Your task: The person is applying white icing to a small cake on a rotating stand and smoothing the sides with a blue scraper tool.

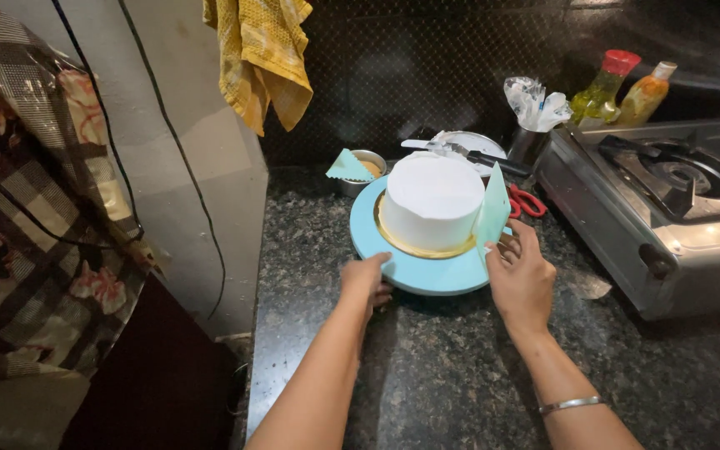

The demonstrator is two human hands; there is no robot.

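A round cake (432, 197) coated in smooth white icing stands on a gold board on a light blue turntable (377, 242). My left hand (366, 282) grips the turntable's near left rim. My right hand (520, 273) holds a pale green flat scraper (493, 212) upright against the cake's right side. A thin metal bangle sits on my right wrist.
A steel gas stove (668, 208) stands to the right on the dark granite counter (427, 367). Behind the cake lie a plate with a knife (468, 152), a small bowl with a green scraper (353, 168), red scissors (527, 202), a cup of piping bags and two bottles. A yellow cloth hangs above.
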